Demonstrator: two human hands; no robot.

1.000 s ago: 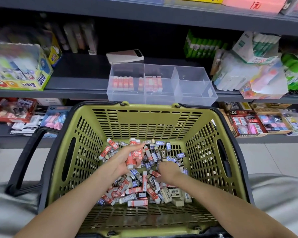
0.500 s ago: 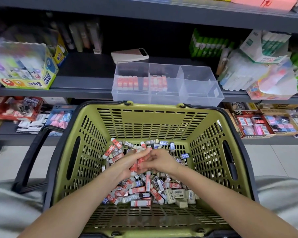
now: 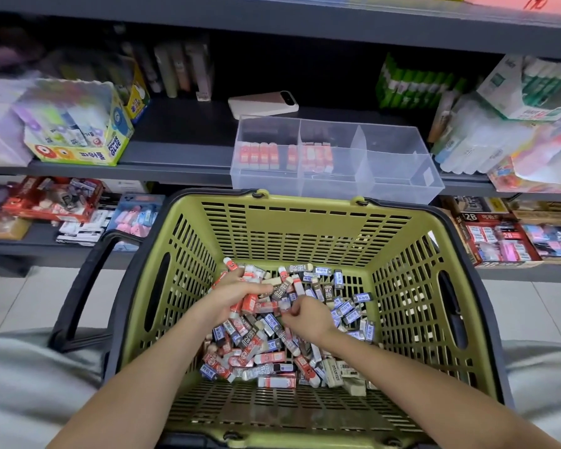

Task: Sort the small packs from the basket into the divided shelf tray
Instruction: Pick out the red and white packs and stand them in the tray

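A: Nearest the camera, both forearms reached down into the green basket (image 3: 188, 254). The heap of small packs (image 3: 282, 345) lay mixed on its floor: red-and-white, blue-labelled, dark "2B" ones, some plain beige.

B: Left hand?

A: The left hand (image 3: 237, 294) was clenched round a bunch of red-and-white packs (image 3: 249, 301), several poking out above and below the fist. Probably one colour being collected so a whole bundle could go up in one trip.

B: Right hand?

A: The right hand (image 3: 308, 315) sat just beside it, fingers curled down into the pile near a red pack. Whether it actually pinched one, I could not tell; the fingertips were hidden.

B: Farther out?

A: The clear divided tray (image 3: 399, 186) stood on the shelf edge right behind the basket rim, likely for a short reach. Its left and middle compartments held rows of red-and-white packs; the right section looked empty. A pale phone-like device (image 3: 263, 103) lay behind it.

B: Change from half a second back?

A: The hands had met over the pile then; now the right had dropped away, lower and to the right, while the left kept its bundle. Tray contents unchanged.
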